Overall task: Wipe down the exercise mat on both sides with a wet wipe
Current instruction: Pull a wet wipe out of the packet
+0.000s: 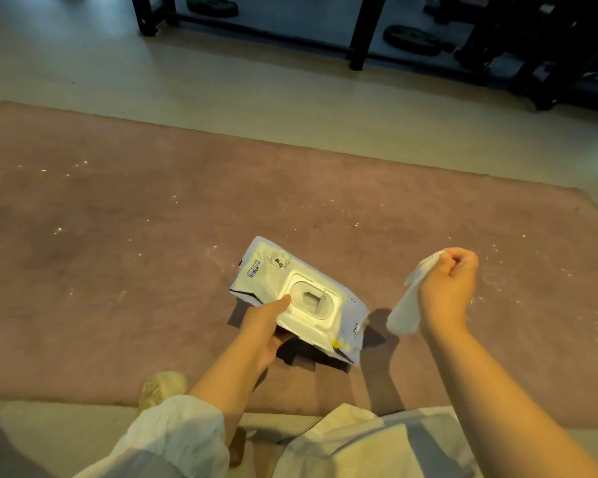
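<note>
While the left hand (261,327) grips the open wipe pack (299,298) and the right hand's (446,288) fingers pinch a dangling wet wipe (406,305) above the crumb-strewn exercise mat (125,236) on the floor: risk, pack left lying in the wiping path.

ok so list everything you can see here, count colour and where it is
exercise mat: one, dusty pink, flat on the floor, dotted with white specks
wet wipe pack: one, white and pale blue, lid open, held above the mat
wet wipe: one, white, hanging from the right fist
weight plates: two, black, far floor by a black rack
shoe: one, cream, at the mat's near edge
left hand: grips the pack
right hand: grips the wipe
</note>
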`<action>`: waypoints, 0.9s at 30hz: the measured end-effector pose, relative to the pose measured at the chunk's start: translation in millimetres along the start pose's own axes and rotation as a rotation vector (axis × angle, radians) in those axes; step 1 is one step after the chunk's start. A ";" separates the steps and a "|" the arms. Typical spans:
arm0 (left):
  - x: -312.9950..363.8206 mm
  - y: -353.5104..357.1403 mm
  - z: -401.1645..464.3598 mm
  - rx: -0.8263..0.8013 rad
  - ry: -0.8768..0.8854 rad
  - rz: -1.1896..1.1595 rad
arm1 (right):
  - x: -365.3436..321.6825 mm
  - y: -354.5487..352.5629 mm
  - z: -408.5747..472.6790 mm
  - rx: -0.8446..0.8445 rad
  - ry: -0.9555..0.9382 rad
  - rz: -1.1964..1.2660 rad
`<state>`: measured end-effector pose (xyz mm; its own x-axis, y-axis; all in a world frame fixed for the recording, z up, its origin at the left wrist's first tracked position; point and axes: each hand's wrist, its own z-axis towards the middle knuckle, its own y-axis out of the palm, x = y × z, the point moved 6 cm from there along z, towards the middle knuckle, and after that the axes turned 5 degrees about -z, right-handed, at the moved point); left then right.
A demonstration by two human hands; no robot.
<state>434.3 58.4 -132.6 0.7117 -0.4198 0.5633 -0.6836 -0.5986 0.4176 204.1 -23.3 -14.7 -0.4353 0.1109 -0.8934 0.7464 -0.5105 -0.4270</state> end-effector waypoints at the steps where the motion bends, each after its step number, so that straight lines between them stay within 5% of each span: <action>1: 1.6 -0.5 -2.7 -0.034 -0.020 -0.042 | 3.3 1.3 1.0 -0.025 0.011 -0.013; 9: 16.1 9.3 -16.0 -0.193 -0.093 -0.049 | 19.2 44.4 -34.8 -0.819 0.145 -0.215; 14: 26.3 11.2 -16.6 -0.217 -0.115 0.054 | 11.6 59.4 -51.1 -1.124 -0.022 -0.435; 19: 20.1 23.9 -20.5 -0.310 -0.124 0.188 | 9.5 72.8 -61.6 -1.057 -0.071 -0.506; 23: 17.0 29.3 -19.5 -0.347 -0.130 0.019 | 8.1 70.0 -57.5 -0.808 -0.001 -0.339; 27: 9.6 36.2 -28.5 -0.412 -0.100 -0.041 | 3.9 66.3 -63.3 -0.780 0.137 -0.224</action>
<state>411.8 52.2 -91.8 0.7378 -0.4775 0.4771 -0.6477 -0.3015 0.6997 283.7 -2.8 -55.3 -0.5877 0.2683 -0.7633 0.8065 0.2701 -0.5260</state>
